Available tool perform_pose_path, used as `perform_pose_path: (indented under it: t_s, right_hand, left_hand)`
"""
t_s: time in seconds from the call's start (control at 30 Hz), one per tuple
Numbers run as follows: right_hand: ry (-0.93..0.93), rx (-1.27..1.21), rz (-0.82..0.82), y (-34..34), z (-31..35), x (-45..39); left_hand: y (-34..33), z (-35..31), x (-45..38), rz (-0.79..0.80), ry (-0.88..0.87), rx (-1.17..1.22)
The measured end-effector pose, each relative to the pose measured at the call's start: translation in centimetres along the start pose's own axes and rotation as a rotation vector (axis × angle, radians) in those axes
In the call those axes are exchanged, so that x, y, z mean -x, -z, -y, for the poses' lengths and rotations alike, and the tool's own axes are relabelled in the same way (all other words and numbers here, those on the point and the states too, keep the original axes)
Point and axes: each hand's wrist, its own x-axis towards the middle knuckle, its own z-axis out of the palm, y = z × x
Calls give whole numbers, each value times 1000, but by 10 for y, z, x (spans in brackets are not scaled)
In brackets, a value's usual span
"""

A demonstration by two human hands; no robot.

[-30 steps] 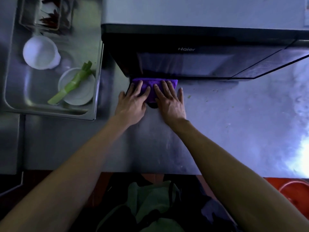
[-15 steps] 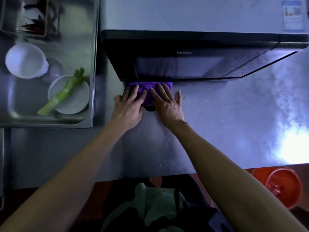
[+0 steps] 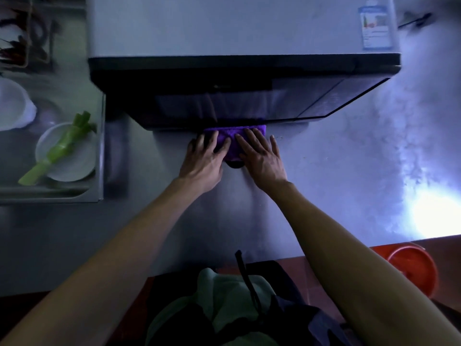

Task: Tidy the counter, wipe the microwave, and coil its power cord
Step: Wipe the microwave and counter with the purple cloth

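Head view, purple cloth (image 3: 233,138) under both flat hands (image 3: 234,158), against microwave (image 3: 224,96)

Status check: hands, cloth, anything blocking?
Left hand and right hand flat, pressing purple cloth on counter against microwave base. Nothing blocking nearby.

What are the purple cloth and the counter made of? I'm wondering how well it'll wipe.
Purple cloth: looks like plush microfibre or terry, judging by its fuzzy, matte nap. Counter: probably brushed stainless steel, grey with a soft, diffuse glare.
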Motion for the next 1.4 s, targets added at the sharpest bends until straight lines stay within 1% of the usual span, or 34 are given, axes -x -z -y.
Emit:
perform_pose_path:
  t_s: [0.27, 0.5, 0.67, 0.8, 0.87, 0.93, 1.0, 1.07, 1.27, 1.4]
  right_hand:
    - [19, -17, -34, 18, -100, 22]
    - [-7, -43, -48, 29, -170, 40]
    - [-41, -73, -72, 34, -208, 52]
    - [-110, -117, -113, 30, -221, 62]
    - [-137, -114, -140, 26, -220, 68]
    - [-146, -91, -156, 20, -213, 76]
    - [-144, -85, -160, 12, -201, 89]
    - [-139, -99, -171, 2, -185, 105]
    - [-144, -142, -227, -24, -111, 138]
    - [-120, -116, -194, -33, -57, 136]
  left_hand:
    - [0, -92, -50, 20, 14, 4]
    - [1, -160, -88, 26, 11, 13]
    - [-1, -198, -107, 35, 16, 63]
    - [-2, -220, -116, 71, 29, 120]
    - [-2, -223, -115, 68, 19, 124]
    - [-4, -219, -106, 33, -11, 111]
    - [-8, -215, -88, 9, -44, 108]
    - [-15, -210, -65, 19, -56, 120]
    - [-35, -174, 3, 16, -75, 144]
    - [-41, -131, 37, 13, -59, 155]
